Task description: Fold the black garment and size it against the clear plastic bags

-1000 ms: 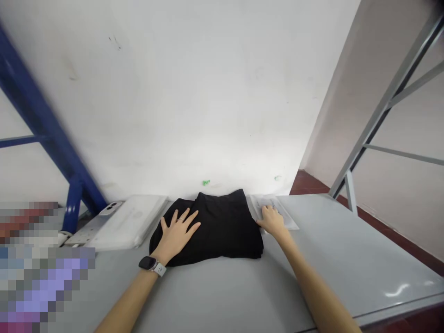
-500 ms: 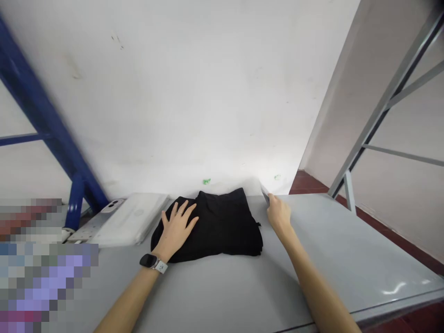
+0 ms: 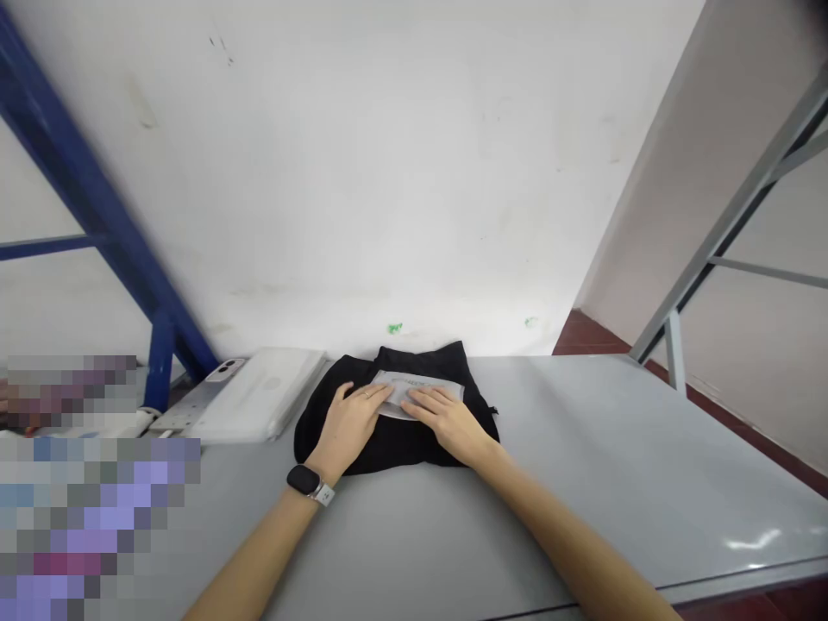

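The white paper slip [image 3: 414, 388] lies flat on top of my folded black cloth [image 3: 394, 455], its long side running crosswise. My left hand [image 3: 353, 423] and right hand [image 3: 446, 420] rest on it from opposite ends, fingers flat and together, gripping nothing. A white flat package [image 3: 259, 392] sits just left of the cloth on the grey table [image 3: 614, 448].

Left wrist [image 3: 316, 477]: smartwatch [image 3: 303, 479], black rounded-square case, dark screen, white strap [image 3: 325, 495] with small dark markings near the case. Left hand [image 3: 349, 423]: thin metal ring [image 3: 366, 394] on one finger, plain band, no visible stone. Right hand [image 3: 449, 423]: nothing worn on it. Both forearms [image 3: 252, 552] bare, no sleeves, down to the frame edge.
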Tool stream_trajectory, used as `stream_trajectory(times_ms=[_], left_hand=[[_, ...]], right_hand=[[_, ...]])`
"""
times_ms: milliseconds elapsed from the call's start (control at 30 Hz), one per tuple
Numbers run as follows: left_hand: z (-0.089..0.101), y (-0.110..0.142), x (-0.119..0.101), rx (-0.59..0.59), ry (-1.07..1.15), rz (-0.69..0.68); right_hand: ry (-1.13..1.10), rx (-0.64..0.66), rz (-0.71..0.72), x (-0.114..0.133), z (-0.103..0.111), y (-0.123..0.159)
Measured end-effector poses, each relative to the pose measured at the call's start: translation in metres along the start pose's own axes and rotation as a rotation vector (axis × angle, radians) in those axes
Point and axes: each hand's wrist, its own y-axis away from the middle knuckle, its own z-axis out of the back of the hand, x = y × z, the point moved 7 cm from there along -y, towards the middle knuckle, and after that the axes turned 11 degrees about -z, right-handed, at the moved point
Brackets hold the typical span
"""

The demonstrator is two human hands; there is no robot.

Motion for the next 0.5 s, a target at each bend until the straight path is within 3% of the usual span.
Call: stream_trajectory(times_ms=[100, 300, 500], left_hand=[[-0.005, 0.001, 0.004, 0.025, 0.072, 0.017], [0.013, 0.005, 0.012, -0.081, 0.023, 0.067], [0.037, 0.010, 0.029, -0.209, -0.048, 0.138]], right_hand=[[0.017, 0.007, -0.092, -0.010, 0.013, 0.004], [-0.021, -0.074, -0.195, -0.024, 0.045, 0.006], [-0.100, -0.069, -0.306, -0.023, 0.044, 0.009]])
